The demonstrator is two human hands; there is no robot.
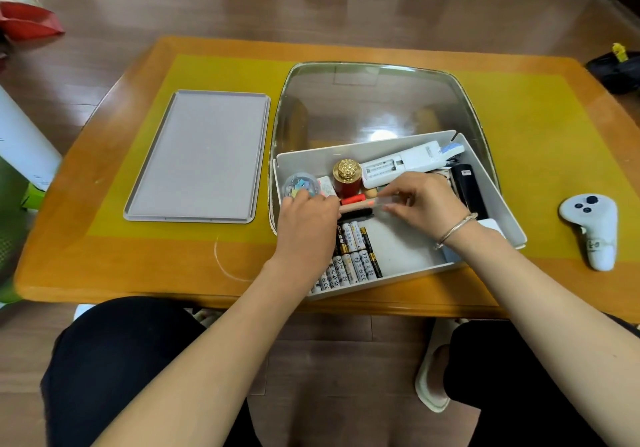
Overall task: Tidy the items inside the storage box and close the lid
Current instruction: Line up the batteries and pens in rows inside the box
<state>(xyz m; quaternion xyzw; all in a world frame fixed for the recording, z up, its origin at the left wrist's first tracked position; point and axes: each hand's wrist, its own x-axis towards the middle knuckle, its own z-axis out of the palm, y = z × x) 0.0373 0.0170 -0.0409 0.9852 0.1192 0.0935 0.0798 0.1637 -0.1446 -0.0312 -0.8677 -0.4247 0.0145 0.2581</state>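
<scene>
Wooden table (104,256), storage box (408,252), batteries' print illegible (353,256)

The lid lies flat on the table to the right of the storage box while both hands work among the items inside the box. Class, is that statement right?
Not quite. The head view shows the lid lying flat on the table to the left of the storage box, not the right. The rest holds: the left hand and right hand are both among the items inside the box.

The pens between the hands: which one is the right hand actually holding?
The clear-barrelled pen, pinched by the right hand. The red pen, tan pen and black pen lie below it, beside the left hand.
</scene>
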